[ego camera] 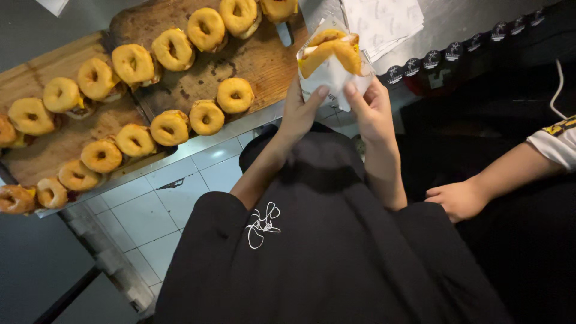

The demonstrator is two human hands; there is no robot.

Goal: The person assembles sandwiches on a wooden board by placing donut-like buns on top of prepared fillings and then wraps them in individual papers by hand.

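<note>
I hold a bagel sandwich (333,49) with yellow filling, sitting in a white paper wrapper (331,81), above the counter edge. My left hand (302,109) grips the wrapper's left side with the thumb pressed on the paper. My right hand (371,108) grips its right side, fingers on the paper. Both hands are closed on the same wrapped sandwich, in front of my black apron.
Two wooden boards (258,60) on a steel counter carry several rows of bagel sandwiches (170,127). A stack of white wrapper sheets (384,21) lies behind my hands. Another person's hand (459,198) and white sleeve reach in from the right. White floor tiles (150,216) lie below.
</note>
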